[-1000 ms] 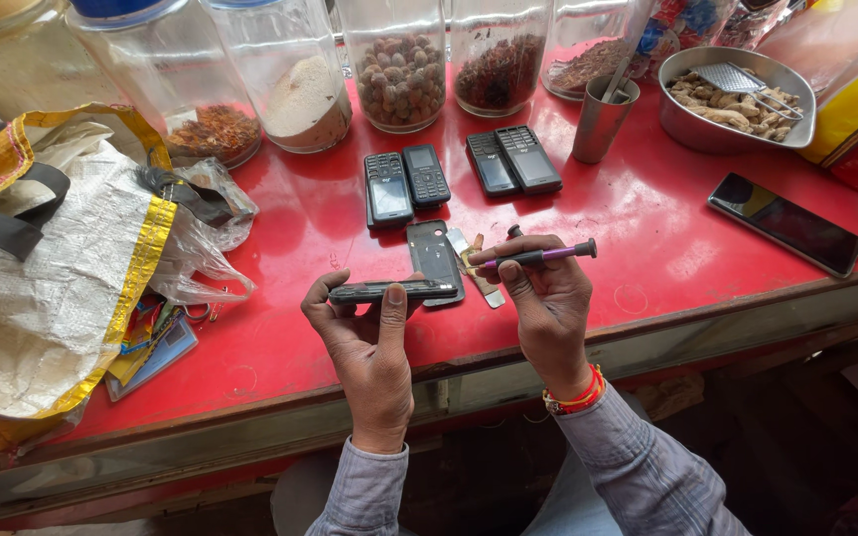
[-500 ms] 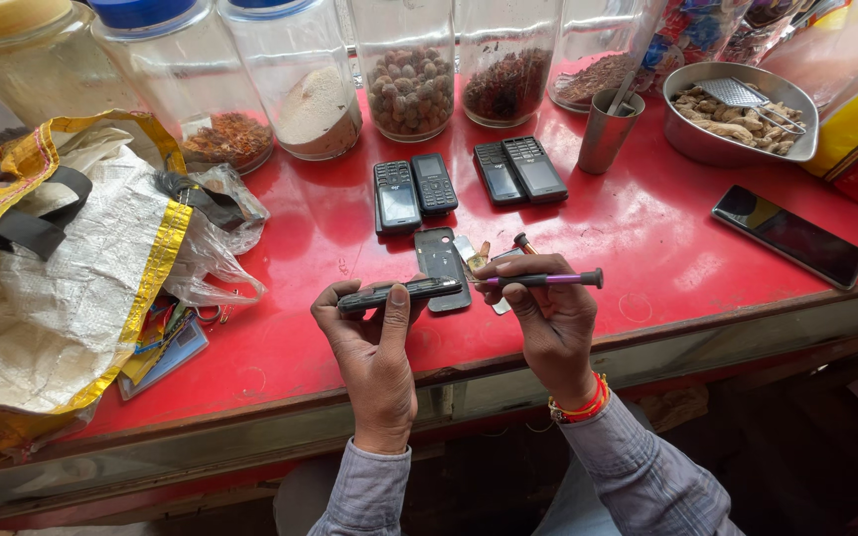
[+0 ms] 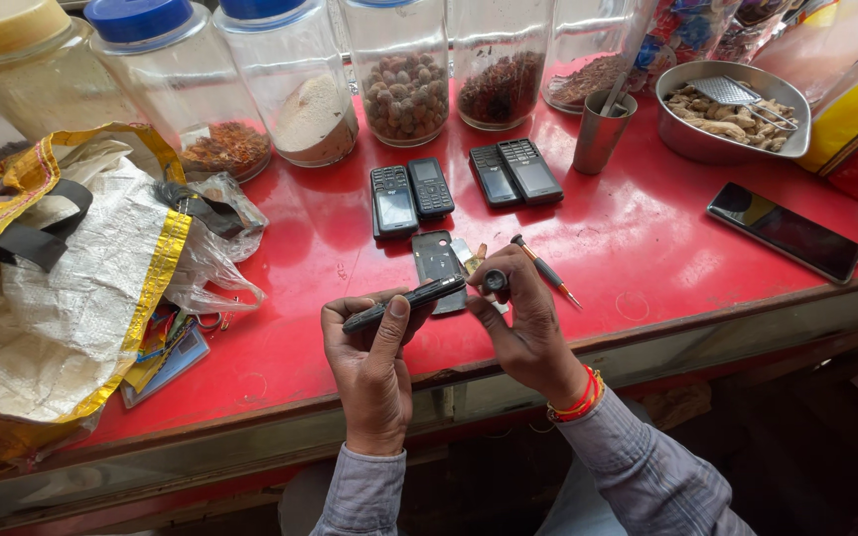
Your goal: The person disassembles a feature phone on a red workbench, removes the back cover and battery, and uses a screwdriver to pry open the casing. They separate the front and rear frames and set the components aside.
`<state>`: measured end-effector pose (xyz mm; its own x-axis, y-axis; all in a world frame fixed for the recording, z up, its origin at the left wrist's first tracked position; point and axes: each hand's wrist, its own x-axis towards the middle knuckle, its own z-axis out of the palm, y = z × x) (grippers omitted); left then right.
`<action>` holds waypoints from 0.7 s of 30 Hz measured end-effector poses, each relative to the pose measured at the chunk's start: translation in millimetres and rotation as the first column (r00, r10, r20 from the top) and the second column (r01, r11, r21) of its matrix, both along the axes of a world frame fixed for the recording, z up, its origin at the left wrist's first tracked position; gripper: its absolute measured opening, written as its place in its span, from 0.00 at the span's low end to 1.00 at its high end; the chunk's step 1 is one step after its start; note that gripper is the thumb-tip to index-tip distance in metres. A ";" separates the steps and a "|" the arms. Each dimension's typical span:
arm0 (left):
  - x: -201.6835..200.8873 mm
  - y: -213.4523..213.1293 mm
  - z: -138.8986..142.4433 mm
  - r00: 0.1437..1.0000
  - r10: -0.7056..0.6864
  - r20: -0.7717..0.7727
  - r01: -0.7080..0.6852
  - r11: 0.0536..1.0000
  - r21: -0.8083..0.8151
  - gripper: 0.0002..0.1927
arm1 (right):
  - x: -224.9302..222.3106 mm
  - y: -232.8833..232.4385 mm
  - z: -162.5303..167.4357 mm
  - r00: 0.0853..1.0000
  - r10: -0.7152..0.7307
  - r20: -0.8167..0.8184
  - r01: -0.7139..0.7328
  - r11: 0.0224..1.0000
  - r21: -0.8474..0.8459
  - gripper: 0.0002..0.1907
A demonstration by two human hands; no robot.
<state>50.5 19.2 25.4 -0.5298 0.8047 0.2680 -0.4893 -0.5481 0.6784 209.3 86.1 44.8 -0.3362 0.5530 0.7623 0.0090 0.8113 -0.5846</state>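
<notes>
1. Tabletop [image 3: 647, 248]: red; carries the phone back cover [image 3: 437, 260] just beyond both hands.
2. Left hand [image 3: 374, 352]: grip pinches the dark phone body [image 3: 404, 303], held edge-on above the tabletop edge.
3. Right hand [image 3: 528, 318]: grip pressed together around the screwdriver [image 3: 495, 282], touching the phone body's right end.

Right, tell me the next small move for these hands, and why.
Probably steady the small phone in the left hand and seat the screwdriver tip on its end: the right hand holds the tool pointed at the phone, right beside its edge.
</notes>
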 end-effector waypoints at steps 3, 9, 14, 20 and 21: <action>0.7 -0.5 -2.1 0.999 -0.006 -0.031 0.006 1.000 -0.006 0.15 | -2.8 -1.3 3.0 0.998 -0.064 0.022 0.063 0.998 0.030 0.20; -0.3 -1.4 1.6 0.997 -0.039 -0.071 0.036 0.998 -0.052 0.14 | -5.5 -2.1 2.1 0.991 -0.131 -0.029 0.132 0.990 0.057 0.24; -2.4 -6.8 17.4 0.976 -0.124 -0.179 0.090 0.978 -0.187 0.11 | -3.3 1.6 -1.4 0.974 -0.220 -0.055 0.224 0.972 0.074 0.23; -22.9 -9.9 43.1 0.794 -0.344 -0.501 0.166 0.916 -0.365 0.17 | -3.2 1.6 -5.7 0.978 -0.201 -0.053 0.204 0.978 0.049 0.22; -26.5 -9.1 45.9 0.747 -0.395 -0.534 0.198 0.900 -0.388 0.19 | -3.3 2.3 -5.8 0.980 -0.193 -0.050 0.194 0.980 0.030 0.22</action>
<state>24.0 10.2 71.3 -0.0665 0.9829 0.1719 -0.0441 -0.1750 0.9836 206.0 88.3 39.0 -0.1887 0.5773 0.7944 0.1410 0.8165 -0.5599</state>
